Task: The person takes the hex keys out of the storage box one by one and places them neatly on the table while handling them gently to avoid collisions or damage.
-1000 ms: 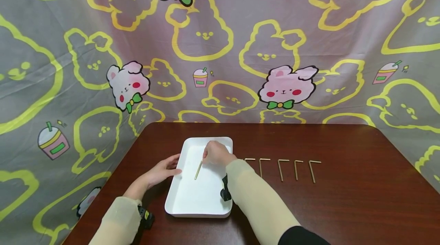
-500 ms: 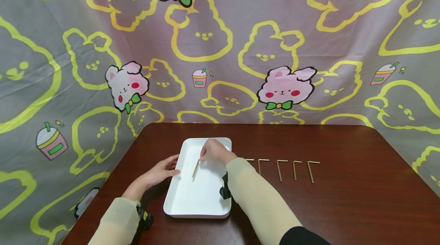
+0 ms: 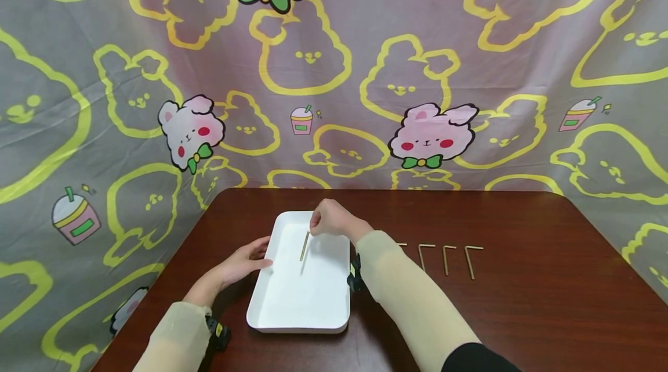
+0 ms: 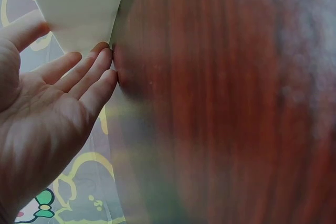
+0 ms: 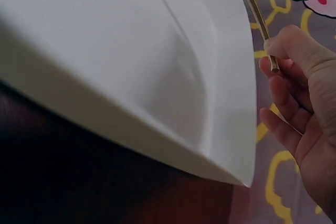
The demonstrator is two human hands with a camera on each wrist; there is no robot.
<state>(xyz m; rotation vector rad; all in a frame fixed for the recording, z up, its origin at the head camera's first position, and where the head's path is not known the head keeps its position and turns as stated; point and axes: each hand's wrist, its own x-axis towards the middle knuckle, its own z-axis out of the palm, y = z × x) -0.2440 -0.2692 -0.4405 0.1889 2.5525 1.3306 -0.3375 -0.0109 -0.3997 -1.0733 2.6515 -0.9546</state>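
Note:
A white rectangular tray [image 3: 300, 302] stands on the dark wooden table, left of the middle. My left hand [image 3: 242, 263] touches its left side with fingers straight; in the left wrist view those fingertips meet the outer wall. Over the tray's far part, my right hand [image 3: 334, 220] pinches a brass-coloured hex key [image 3: 304, 247] between thumb and fingers. The key's long arm slants down above the tray floor, with a faint shadow below it. In the right wrist view the end of the hex key [image 5: 260, 17] pokes out past the thumb, near the tray's rim [image 5: 247, 103].
To the right of the tray, several similar hex keys [image 3: 446, 261] lie in a row on the table [image 3: 522, 302]. My right sleeve [image 3: 402, 279] covers part of that row. A patterned cloth [image 3: 334, 70] hangs behind the table.
My right hand has risen and shifted slightly right, lifting the hex key off the tray floor. The left hand stays at the tray's side.

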